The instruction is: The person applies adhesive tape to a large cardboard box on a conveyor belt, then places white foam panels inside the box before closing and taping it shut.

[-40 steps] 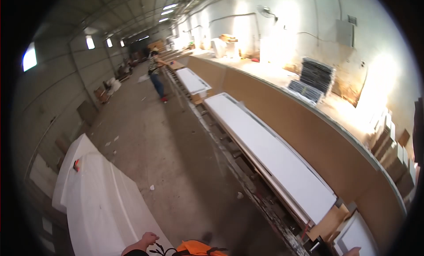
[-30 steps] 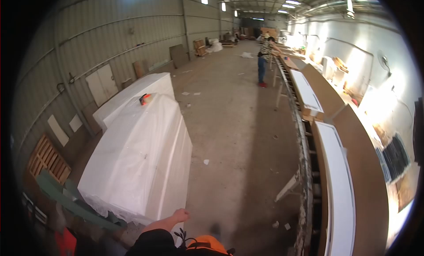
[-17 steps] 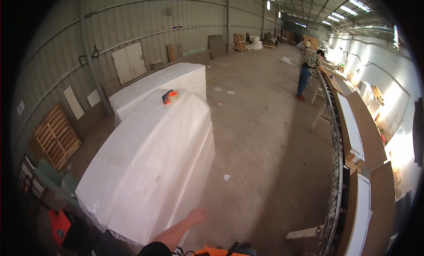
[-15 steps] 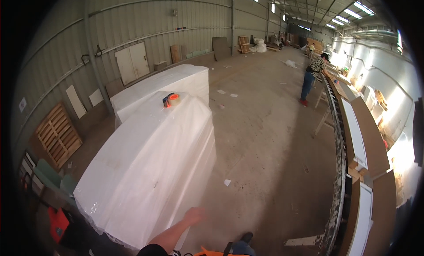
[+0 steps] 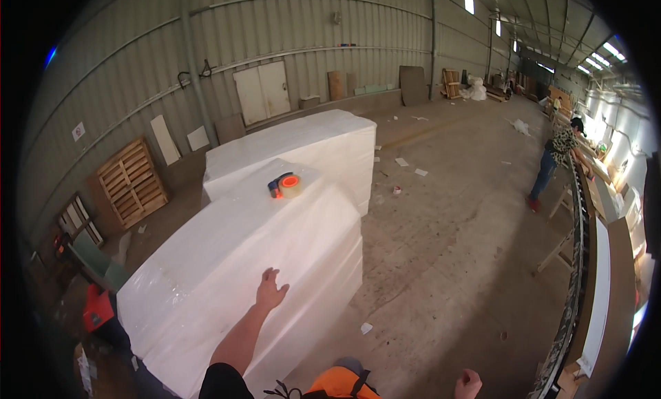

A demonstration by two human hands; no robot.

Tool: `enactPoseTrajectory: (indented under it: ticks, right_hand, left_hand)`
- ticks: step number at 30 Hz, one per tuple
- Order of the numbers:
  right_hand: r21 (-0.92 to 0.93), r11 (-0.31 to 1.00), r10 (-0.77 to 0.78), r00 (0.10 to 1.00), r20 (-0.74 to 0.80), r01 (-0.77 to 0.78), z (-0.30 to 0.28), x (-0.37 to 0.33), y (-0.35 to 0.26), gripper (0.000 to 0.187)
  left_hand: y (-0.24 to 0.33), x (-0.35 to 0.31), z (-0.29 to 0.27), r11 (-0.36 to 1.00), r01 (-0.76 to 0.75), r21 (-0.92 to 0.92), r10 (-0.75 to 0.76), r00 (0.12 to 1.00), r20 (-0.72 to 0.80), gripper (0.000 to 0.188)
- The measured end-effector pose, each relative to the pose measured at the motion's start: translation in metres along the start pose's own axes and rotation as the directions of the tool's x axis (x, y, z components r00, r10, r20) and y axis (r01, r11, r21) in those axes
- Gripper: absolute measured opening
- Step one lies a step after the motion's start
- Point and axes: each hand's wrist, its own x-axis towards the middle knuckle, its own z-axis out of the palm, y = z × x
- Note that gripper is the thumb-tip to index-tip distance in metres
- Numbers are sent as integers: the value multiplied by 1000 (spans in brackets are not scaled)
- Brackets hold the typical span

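My left hand (image 5: 272,290) reaches over a large pile wrapped in white packing sheet (image 5: 206,254), its fingers apart and nothing in them. Whether it touches the wrapping I cannot tell. Farther along the top of the same pile lies a tape dispenser (image 5: 275,185), dark blue and orange, with a roll of tape (image 5: 290,186) that has an orange core. At the lower edge, over the floor, shows my right hand (image 5: 468,385). Its fingers are curled in, and no object is seen in it.
A second white-wrapped stack (image 5: 296,141) stands behind. Wooden pallets (image 5: 132,182) and a green chair (image 5: 96,261) are at the left. On the right runs a long workbench (image 5: 585,261) with panels, where another person (image 5: 561,154) leans. Paper scraps (image 5: 366,328) dot the concrete floor.
My left hand has risen from beside the wrapped pile to over it, fingers spreading. My right hand has come into view. The whole scene has shifted rightward, with the pile's tape now nearer.
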Motion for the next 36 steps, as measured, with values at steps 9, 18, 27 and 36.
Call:
enactPoseTrajectory:
  ticks: [9,18,27,36]
  right_hand:
    - [-195,893,448,843,297,-406,83,160,48,28]
    - [-188,94,978,56,200,-978,70,154,92,46]
    - [-614,719,680,511,526,-326,100,388,179,20]
    - [-208,950,301,863,405,-233,53,691,73,42]
  left_hand:
    - [-51,310,71,943,-269,194,314,914,-257,99]
    - [127,333,116,903,96,419,-43,990,-134,89]
    - [251,360,211,952,-79,295,102,993,-63,78]
    - [435,365,327,896,-395,202,343,906,248,68]
